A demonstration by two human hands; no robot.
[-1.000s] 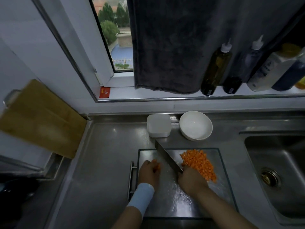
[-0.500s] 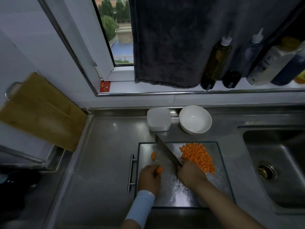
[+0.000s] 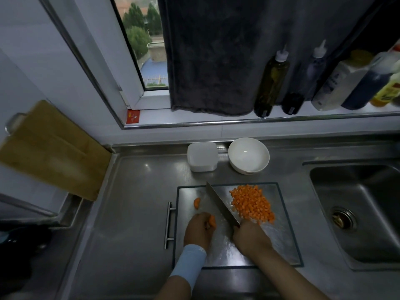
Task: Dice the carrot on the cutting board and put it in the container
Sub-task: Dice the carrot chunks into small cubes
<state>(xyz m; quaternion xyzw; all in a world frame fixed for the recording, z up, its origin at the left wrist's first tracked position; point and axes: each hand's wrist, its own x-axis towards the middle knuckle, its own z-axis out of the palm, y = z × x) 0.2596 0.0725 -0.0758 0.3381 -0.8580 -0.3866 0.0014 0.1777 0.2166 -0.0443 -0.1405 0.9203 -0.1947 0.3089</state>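
Note:
A steel cutting board (image 3: pixel 281 245) lies on the counter in front of me. A heap of diced carrot (image 3: pixel 252 203) covers its far right part. One loose carrot piece (image 3: pixel 197 203) lies near the board's left edge. My left hand (image 3: pixel 199 231) pinches another carrot piece (image 3: pixel 212 221) on the board. My right hand (image 3: pixel 251 237) grips the handle of a knife (image 3: pixel 220 204), whose blade slants up and left between the carrot piece and the heap. A white square container (image 3: pixel 202 156) stands beyond the board.
A white bowl (image 3: pixel 249 155) sits right of the container. The sink (image 3: pixel 363 213) opens at the right. A wooden board (image 3: pixel 49 148) leans on the left wall. Bottles (image 3: pixel 271 83) line the windowsill under a dark hanging towel (image 3: pixel 216 53).
A carrot piece has come free and lies near the board's left edge. My left hand has drawn back toward me with the other piece. The knife stays in about the same place.

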